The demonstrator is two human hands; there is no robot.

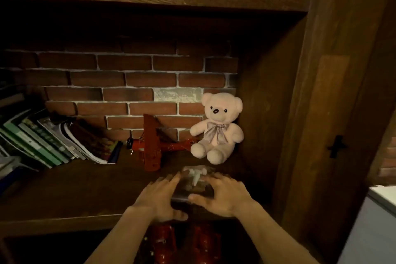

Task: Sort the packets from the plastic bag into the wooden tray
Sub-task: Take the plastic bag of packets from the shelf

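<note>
A clear plastic bag [194, 180] with a knotted white top lies on the dark wooden shelf [75, 195], in front of the teddy bear. Its contents look dark and I cannot make out single packets. My left hand [159, 197] is at the bag's left side with fingers spread, touching or almost touching it. My right hand [220, 195] is at the bag's right side, fingers spread, thumb at the bag's near edge. Both hands are blurred. No wooden tray is in view.
A pale teddy bear [217, 128] sits at the back right against a brick wall. A red toy biplane [153, 148] stands left of it. Leaning books [53, 141] fill the left. Red objects [184, 242] sit on the shelf below. A wooden side panel [321, 113] closes the right.
</note>
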